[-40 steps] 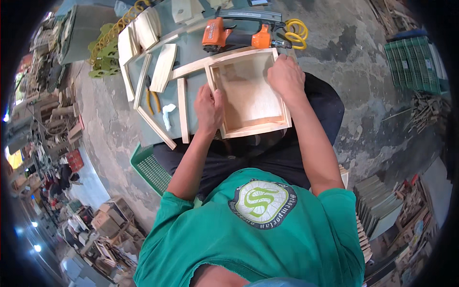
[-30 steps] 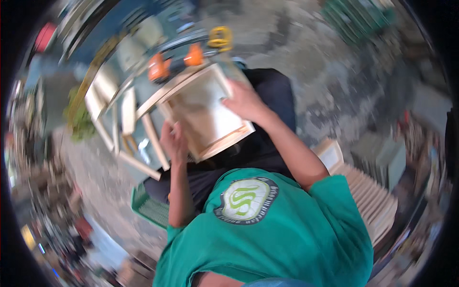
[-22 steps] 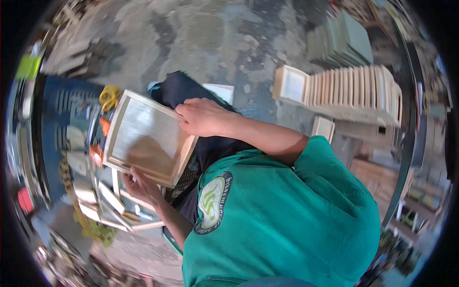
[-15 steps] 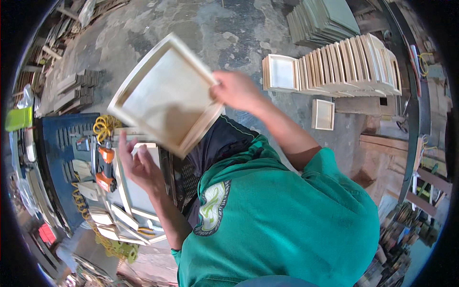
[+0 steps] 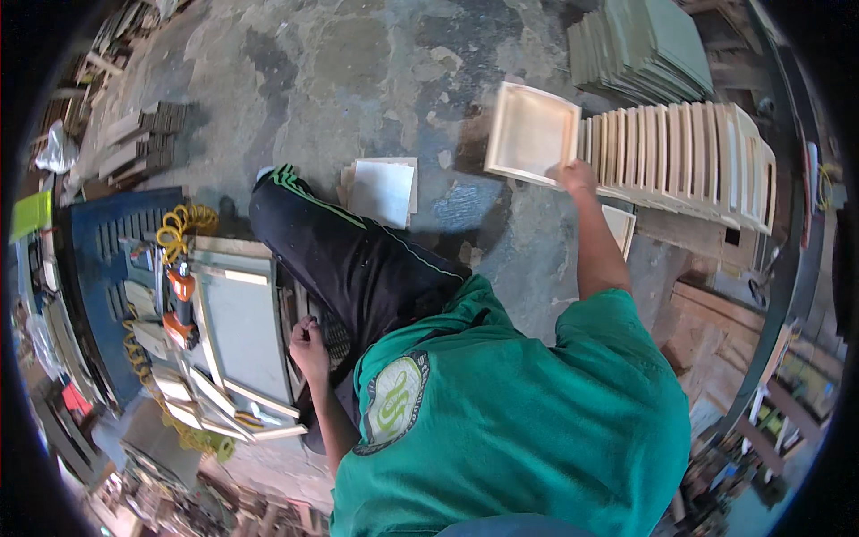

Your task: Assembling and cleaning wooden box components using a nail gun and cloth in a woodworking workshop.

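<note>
R hand (image 5: 578,177) clamped on tray (image 5: 534,134), nr R cnr; tray row (image 5: 677,152) just R. L hand (image 5: 309,347) well off, grip unclear.

The head camera, the left one of two worn side by side, looks steeply down from the person's head through a wide fisheye lens. Very near below it is the green short-sleeved fabric shirt (image 5: 528,403), filling the lower middle. Beyond lie the black trousers with green stripes (image 5: 367,259) and, toward the top, the stained grey concrete floor (image 5: 358,72). The view takes in the bare left hand (image 5: 310,352) and, at arm's length, the bare right hand (image 5: 580,176). Toward the round dark border, straight edges are bending.
</note>
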{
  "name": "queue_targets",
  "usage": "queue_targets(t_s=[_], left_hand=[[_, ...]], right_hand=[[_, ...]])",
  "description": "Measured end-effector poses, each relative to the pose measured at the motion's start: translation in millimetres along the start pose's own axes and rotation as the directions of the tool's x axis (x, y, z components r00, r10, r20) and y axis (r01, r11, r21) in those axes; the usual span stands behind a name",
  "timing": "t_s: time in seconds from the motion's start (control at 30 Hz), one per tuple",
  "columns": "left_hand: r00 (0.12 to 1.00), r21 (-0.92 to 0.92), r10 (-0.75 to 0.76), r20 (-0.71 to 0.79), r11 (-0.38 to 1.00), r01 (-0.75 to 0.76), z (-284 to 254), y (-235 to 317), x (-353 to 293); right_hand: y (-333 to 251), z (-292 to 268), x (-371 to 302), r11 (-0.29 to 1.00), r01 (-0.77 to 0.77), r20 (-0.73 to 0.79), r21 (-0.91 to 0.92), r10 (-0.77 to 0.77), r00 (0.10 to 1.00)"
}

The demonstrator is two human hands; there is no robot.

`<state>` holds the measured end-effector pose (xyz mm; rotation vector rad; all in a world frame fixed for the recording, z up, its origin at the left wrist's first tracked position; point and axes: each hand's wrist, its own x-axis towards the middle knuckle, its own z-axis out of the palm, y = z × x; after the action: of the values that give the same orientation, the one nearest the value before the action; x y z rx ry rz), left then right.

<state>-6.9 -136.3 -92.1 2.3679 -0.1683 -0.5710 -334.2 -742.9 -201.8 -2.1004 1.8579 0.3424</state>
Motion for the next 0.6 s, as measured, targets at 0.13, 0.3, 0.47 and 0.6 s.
queue_targets(t_s=[0.13,0.3,0.47,0.6], left_hand=[[0.998,0.047,-0.055,-0.027,0.997,0.056,15.1,-22.5,-32.5],[0.947,0.101,-0.296,0.128,0.954,0.284,33.1,-119.9,-44.1],[0.947,0.376,-0.231,0.224,0.917,0.134,44.5,-51.9,-52.6],[0.940,0.355,-0.263,0.218,0.918,0.175,42.2,-32.7,-49.9]], right_hand=[[41.1,7.1,34.4,0.993,-0.110,0.009,-0.052,0.111,0.994],[68.1,23.2,64.1,0.989,-0.140,-0.056,-0.039,0.138,0.989],[76.4,40.8,83.7,0.980,-0.198,0.024,-0.002,0.198,0.980],[82.5,50.2,93.0,0.981,-0.193,0.071,-0.004,0.193,0.979]])
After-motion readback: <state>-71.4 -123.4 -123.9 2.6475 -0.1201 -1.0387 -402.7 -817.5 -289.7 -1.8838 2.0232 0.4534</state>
